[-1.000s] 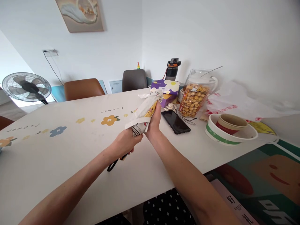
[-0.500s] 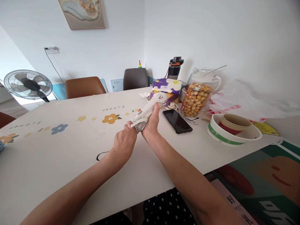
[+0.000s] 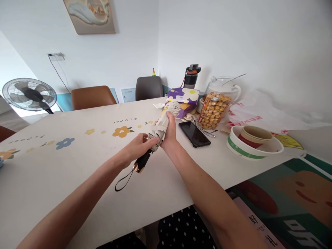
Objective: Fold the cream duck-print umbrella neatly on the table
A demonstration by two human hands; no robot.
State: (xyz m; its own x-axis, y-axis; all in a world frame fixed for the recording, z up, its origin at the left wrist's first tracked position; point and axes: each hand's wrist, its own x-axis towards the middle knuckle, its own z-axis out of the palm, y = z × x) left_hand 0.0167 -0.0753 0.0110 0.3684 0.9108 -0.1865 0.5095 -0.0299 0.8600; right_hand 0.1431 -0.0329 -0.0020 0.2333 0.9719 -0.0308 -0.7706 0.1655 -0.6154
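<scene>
A folded compact umbrella (image 3: 166, 114) with pale printed fabric lies slanted above the white table (image 3: 77, 166), its black handle (image 3: 141, 163) and wrist loop pointing toward me. My right hand (image 3: 169, 133) is wrapped round the rolled fabric in the middle. My left hand (image 3: 138, 145) pinches the fabric's lower end, just above the handle, with fingers closed on it.
A black phone (image 3: 194, 133) lies just right of my hands. Behind it are a purple flowered box (image 3: 184, 96), a jar of popcorn (image 3: 216, 105), a dark bottle (image 3: 191, 76), stacked paper bowls (image 3: 252, 141) and a plastic bag. Chairs and a fan (image 3: 29, 95) stand beyond the table.
My left hand slid up from the handle onto the fabric's lower end, so the black handle and loop now show. The umbrella has turned slightly and my right hand grips it more fully.
</scene>
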